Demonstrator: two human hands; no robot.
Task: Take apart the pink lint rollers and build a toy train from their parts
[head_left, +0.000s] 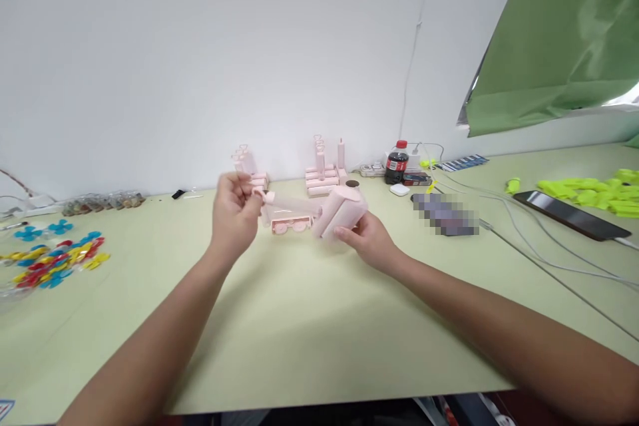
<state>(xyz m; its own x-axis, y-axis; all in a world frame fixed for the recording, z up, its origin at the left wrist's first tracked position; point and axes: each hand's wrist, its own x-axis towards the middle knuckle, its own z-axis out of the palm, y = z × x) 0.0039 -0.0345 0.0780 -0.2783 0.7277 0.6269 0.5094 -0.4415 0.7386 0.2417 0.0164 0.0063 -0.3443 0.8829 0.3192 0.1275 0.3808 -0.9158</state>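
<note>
Above the middle of the table, my left hand (235, 213) pinches the ring end of a slim pale pink tube (294, 204), blurred by motion. The tube's far end reaches a larger pale pink case (342, 211); I cannot tell if it sits inside or only touches. My right hand (367, 239) wraps around that case from the right, thumb on its near side. Behind the tube lies a pink tray-like piece with two round shapes (292, 225). Farther back are a stack of pink cases (322, 181) with slim pieces standing on it, and a second pink group (244, 161).
Blue, red and yellow plastic pieces (60, 256) lie at left near bagged items (104, 202). A cola bottle (397, 163), a white case (399, 190), a pixelated phone-like object (444, 214), cables (529, 233), a dark phone (569, 215) and neon-yellow parts (594, 193) occupy the right.
</note>
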